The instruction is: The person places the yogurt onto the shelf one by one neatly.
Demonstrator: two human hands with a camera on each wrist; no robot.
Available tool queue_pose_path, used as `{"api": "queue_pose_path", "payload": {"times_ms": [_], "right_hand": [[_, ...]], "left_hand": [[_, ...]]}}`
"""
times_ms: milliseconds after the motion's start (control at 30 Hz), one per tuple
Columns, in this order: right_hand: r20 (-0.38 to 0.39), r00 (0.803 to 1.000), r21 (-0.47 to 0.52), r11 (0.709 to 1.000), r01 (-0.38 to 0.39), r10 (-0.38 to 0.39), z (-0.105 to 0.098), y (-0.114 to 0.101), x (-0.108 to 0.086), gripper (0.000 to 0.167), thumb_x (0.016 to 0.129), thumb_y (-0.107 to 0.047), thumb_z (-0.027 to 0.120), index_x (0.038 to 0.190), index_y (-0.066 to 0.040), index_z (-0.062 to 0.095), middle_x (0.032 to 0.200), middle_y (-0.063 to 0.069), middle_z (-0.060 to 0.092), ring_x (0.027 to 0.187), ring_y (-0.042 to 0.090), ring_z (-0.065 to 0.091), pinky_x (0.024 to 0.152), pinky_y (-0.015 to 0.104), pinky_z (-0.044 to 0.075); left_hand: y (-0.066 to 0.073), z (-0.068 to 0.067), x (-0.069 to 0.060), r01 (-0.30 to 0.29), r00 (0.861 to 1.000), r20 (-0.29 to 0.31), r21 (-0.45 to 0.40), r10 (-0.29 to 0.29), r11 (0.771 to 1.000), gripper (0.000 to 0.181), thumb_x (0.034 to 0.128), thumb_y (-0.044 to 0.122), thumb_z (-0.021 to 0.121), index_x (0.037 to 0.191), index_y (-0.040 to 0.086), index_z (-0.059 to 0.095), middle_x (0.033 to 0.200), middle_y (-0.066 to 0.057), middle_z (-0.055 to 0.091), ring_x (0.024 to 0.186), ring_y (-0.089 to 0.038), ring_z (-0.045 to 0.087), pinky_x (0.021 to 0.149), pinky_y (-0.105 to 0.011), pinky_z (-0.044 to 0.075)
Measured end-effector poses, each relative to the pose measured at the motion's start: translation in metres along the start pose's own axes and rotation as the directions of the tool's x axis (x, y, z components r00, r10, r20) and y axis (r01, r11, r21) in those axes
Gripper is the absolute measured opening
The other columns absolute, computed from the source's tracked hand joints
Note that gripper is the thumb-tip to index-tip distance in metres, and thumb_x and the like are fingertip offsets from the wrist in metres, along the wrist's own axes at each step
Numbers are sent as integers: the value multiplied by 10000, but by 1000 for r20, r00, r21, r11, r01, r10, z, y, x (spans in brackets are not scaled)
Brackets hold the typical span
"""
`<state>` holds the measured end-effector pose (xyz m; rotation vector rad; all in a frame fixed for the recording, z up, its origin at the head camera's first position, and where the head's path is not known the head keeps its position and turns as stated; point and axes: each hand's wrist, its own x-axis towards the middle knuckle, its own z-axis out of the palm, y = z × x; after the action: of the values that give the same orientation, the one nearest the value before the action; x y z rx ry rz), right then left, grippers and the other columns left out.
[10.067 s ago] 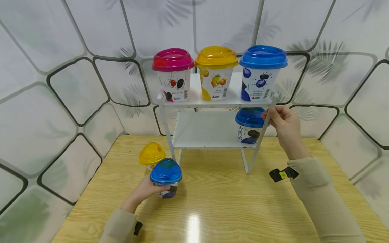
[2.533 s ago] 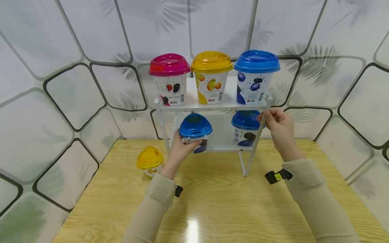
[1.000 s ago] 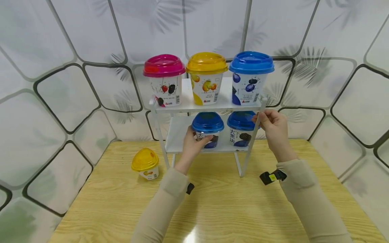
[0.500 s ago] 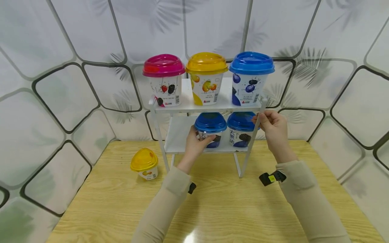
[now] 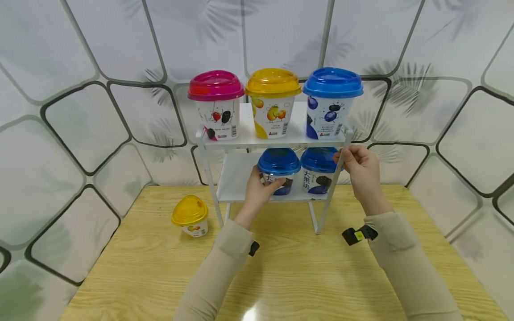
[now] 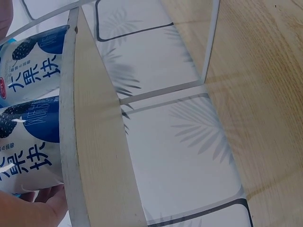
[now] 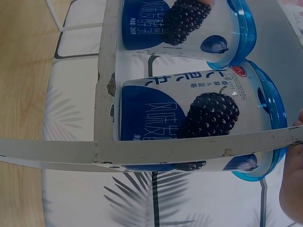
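Observation:
My left hand (image 5: 257,191) grips a blue-lidded yogurt cup (image 5: 279,163) on the lower shelf, thumb across its front. A matching blue-lidded yogurt cup (image 5: 318,173) stands close at its right. In the left wrist view, the gripped cup (image 6: 31,146) shows a blackberry print, and fingers show beneath it. My right hand (image 5: 364,176) holds the right front post of the white two-tier rack (image 5: 257,145), beside the right cup. In the right wrist view, part of that hand (image 7: 292,187) appears at the right edge, and the post crosses in front of the right cup (image 7: 208,106).
Pink-lidded (image 5: 217,104), yellow-lidded (image 5: 273,102) and blue-lidded (image 5: 333,102) cups stand in a row on the top shelf. Another yellow-lidded cup (image 5: 190,216) is on the wooden table (image 5: 297,276), left of the rack. A patterned wall (image 5: 100,129) surrounds the back and sides.
My left hand has carried the blue-lidded yogurt cup from the table onto the lower shelf and slid it right, near the other one. My right hand has stayed at the rack post.

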<state>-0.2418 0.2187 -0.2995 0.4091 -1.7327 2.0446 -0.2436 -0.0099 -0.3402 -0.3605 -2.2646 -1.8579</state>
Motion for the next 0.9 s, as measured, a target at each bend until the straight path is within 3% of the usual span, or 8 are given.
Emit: {"api": "queue_pose_path", "payload": {"times_ms": [100, 367, 900], "right_hand": [[-2, 1000, -4, 1000, 4, -4, 1, 0, 0, 130, 871, -125, 518, 841, -11, 572, 765, 23, 623, 739, 113, 622, 747, 197, 480], [4, 1000, -7, 1000, 13, -13, 1, -1, -1, 135, 873, -125, 515, 844, -6, 572, 768, 25, 616, 733, 113, 621, 744, 196, 480], [3, 1000, 14, 1000, 11, -11, 1, -1, -1, 137, 871, -119, 514, 849, 5, 569, 764, 25, 621, 728, 113, 622, 741, 194, 481]], "left_hand": [[12, -1, -6, -13, 1000, -2, 14, 13, 1000, 595, 789, 69, 646, 1255, -74, 305, 1248, -227, 396, 1136, -356, 388, 894, -458, 396], [-22, 3, 9, -8, 1000, -3, 1, 8, 1000, 678, 772, 200, 692, 1294, 11, 304, 1279, -150, 395, 1154, -293, 384, 898, -443, 396], [-22, -1, 3, -18, 1000, -19, 31, 19, 999, 692, 760, 235, 703, 1303, 38, 323, 1281, -118, 403, 1165, -275, 383, 930, -445, 361]]}}
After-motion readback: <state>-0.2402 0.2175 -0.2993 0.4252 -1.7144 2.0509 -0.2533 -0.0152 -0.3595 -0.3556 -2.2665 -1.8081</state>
